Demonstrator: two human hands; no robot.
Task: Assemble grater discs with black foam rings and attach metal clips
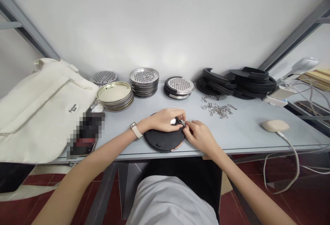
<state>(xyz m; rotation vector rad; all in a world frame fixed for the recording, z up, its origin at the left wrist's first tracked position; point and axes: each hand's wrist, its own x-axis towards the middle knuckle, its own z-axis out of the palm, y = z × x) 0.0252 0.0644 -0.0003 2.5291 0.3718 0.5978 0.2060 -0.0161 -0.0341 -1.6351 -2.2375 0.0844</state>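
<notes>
A black round disc (pixel 163 139) lies near the table's front edge, with a thin copper-coloured strip along its lower right rim. Over its upper part rests my left hand (pixel 165 120), thumb and forefinger pinched on a small metal wire clip (pixel 181 122). A small white piece (pixel 173 121) shows beneath those fingers. From the right, my right hand (pixel 201 136) meets the clip with thumb and fingers closed at its end; the fingertips partly hide it. More wire clips (pixel 219 110) lie in a loose heap behind my right hand.
Along the wall stand gold-rimmed lids (pixel 115 93), stacked metal grater discs (pixel 144 77), a grater disc with a black rim (pixel 182 85) and black ring parts (pixel 250 82). A cream bag (pixel 46 115) fills the left. At right sits a cream corded device (pixel 275 126).
</notes>
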